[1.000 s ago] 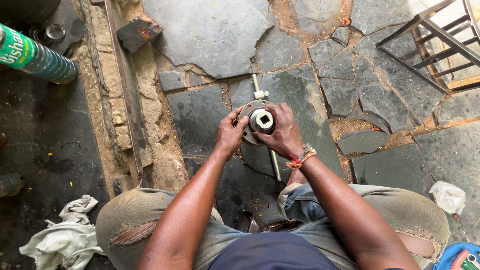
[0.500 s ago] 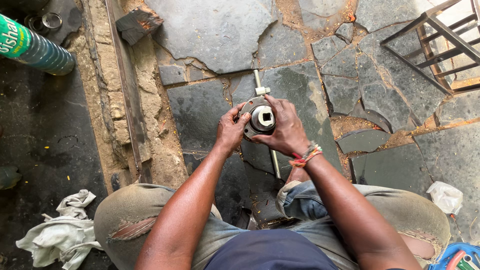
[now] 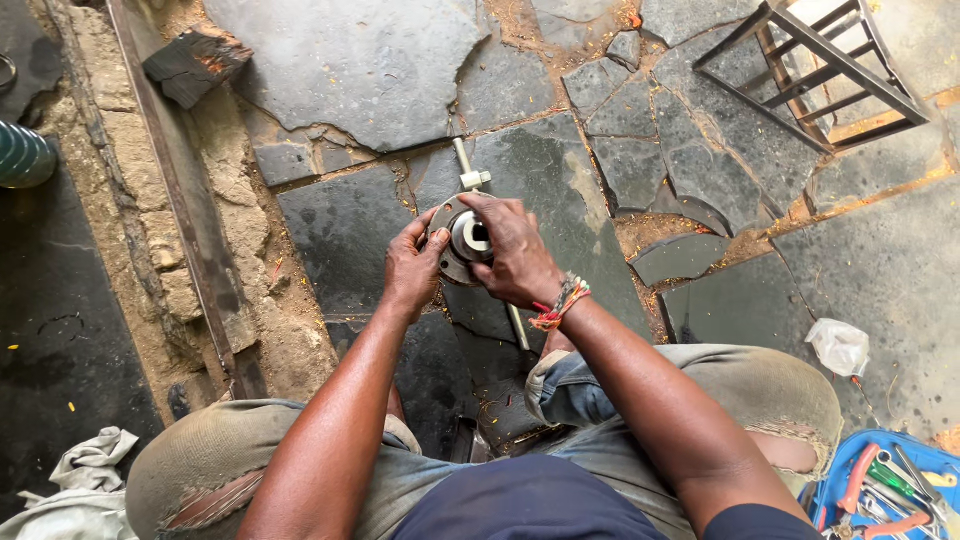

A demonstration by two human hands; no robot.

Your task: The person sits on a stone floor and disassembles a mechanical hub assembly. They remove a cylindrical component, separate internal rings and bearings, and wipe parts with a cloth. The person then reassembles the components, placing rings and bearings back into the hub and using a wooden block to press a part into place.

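— What have you got there?

— A round metal hub [image 3: 468, 240], held just above the stone floor [image 3: 360, 70]. My left hand [image 3: 413, 268] cups its rim from the side, fingers closed on the edge, so it can't turn. My right hand [image 3: 515, 250] lies curled over the top and far side, gripping it.

— And the rod?

— The metal rod [image 3: 520, 328] lies on the slabs right beneath (handy, I'd guess).

— Room to move?

— Open stone ahead; a metal frame [image 3: 810, 70] sits well off to the right, a tool tray [image 3: 885, 490] by my right knee, a rag [image 3: 85, 470] by my left.
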